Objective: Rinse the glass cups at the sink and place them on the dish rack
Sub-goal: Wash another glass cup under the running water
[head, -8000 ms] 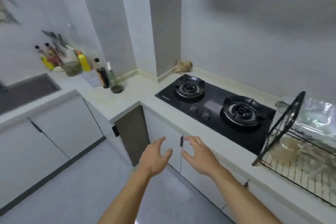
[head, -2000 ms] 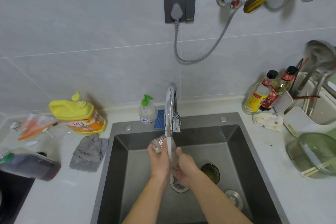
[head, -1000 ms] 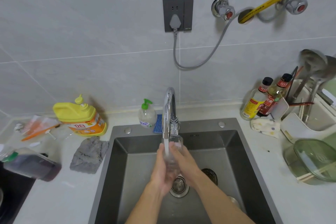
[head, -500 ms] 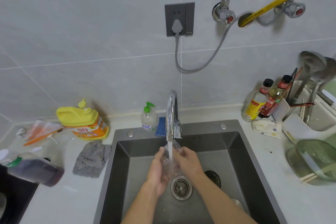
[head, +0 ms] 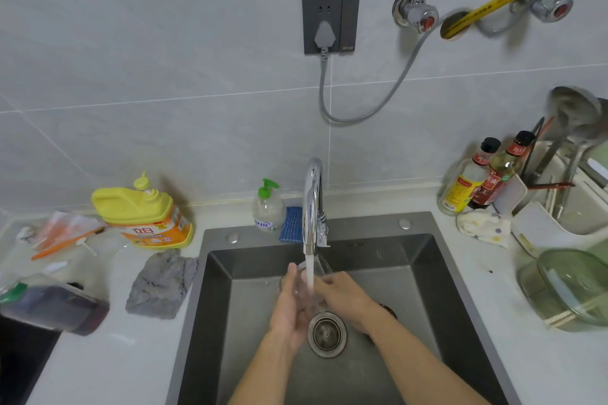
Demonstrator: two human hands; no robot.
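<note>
A clear glass cup (head: 312,276) sits between both my hands over the dark steel sink (head: 424,276), right under the chrome faucet (head: 312,204). Water runs from the spout into the cup. My left hand (head: 289,306) wraps its left side and my right hand (head: 345,296) grips its right side. The cup's lower half is hidden by my fingers. The round drain strainer (head: 327,334) lies just below my hands. No dish rack is in view.
Left counter: yellow detergent jug (head: 144,217), grey rag (head: 161,286), a dark bottle lying down (head: 52,306). Soap pump (head: 268,207) and blue sponge (head: 291,223) behind the sink. Right counter: sauce bottles (head: 480,177), utensil holder (head: 566,200), green glass lidded bowl (head: 572,289).
Eight seconds ago my empty hands were by the stove; now they hold the cup under running water. In the last second the hands turned the cup slightly and stayed under the stream.
</note>
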